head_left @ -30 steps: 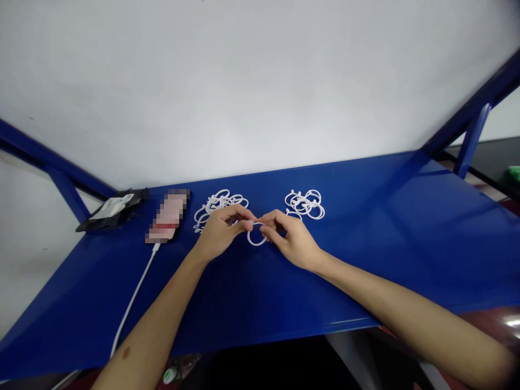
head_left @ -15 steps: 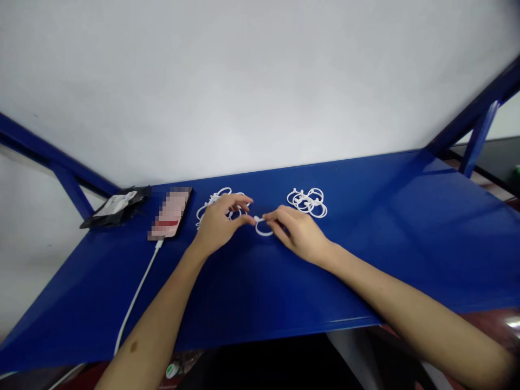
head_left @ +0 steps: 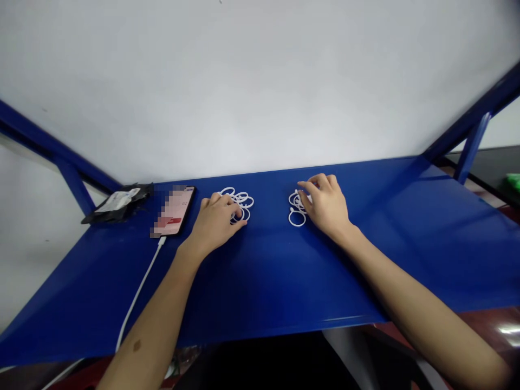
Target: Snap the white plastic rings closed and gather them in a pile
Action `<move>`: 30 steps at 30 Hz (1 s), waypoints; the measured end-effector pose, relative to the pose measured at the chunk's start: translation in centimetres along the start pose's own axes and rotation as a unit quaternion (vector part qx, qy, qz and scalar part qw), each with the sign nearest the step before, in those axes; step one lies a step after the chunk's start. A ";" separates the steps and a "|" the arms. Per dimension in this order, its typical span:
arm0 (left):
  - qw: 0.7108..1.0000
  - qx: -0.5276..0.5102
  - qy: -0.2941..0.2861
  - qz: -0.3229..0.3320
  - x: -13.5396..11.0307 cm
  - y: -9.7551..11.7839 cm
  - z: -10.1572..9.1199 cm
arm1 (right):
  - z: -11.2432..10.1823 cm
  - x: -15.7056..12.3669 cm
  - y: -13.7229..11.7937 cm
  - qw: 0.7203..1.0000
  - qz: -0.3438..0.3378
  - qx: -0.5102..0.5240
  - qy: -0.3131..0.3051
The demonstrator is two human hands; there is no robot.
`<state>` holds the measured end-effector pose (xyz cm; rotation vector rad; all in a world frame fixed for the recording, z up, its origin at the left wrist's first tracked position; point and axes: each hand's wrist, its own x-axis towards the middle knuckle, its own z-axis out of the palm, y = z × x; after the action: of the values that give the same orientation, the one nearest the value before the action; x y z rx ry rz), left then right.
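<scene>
Two loose groups of white plastic rings, each ring with a small knob on it, lie on the blue tabletop (head_left: 260, 271). My left hand (head_left: 215, 219) rests over the left group of rings (head_left: 244, 197), its fingers curled down among them and the thumb apart. Part of that group is hidden beneath the palm. At the right group of rings (head_left: 296, 199), my right hand (head_left: 325, 203) is open, thumb and fingers spread over the pile and covering its right side. One ring (head_left: 297, 218) lies at the near edge of this group.
Left of my left hand lies a phone (head_left: 174, 211) with a white charging cable (head_left: 140, 292) running to the near edge. Beyond it is a black plastic packet (head_left: 117, 203) with a white label. A white wall (head_left: 260, 97) and blue frame bars (head_left: 471, 146) bound the table.
The ring between my hands has been let go and now lies with the right group. My right hand has moved right and away over that group; my left has settled over the left group.
</scene>
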<state>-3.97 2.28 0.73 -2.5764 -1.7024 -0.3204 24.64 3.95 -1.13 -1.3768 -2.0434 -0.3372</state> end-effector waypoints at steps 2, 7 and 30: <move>1.000 -0.007 0.013 0.009 0.0 0.3 0.0 | -0.3 -0.1 -0.6 1.000 -0.006 0.021 -0.001; 0.995 -0.032 0.095 0.023 -0.4 3.0 0.2 | -0.9 -0.8 -3.5 0.984 -0.020 0.169 -0.048; 0.926 -0.345 0.153 -0.020 0.0 4.5 0.8 | -0.7 -2.3 -6.1 0.798 0.144 0.557 -0.178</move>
<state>0.23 0.60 0.30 -2.6781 -1.7417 -1.4747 19.98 -0.66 -1.20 -0.9346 -1.6828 1.1745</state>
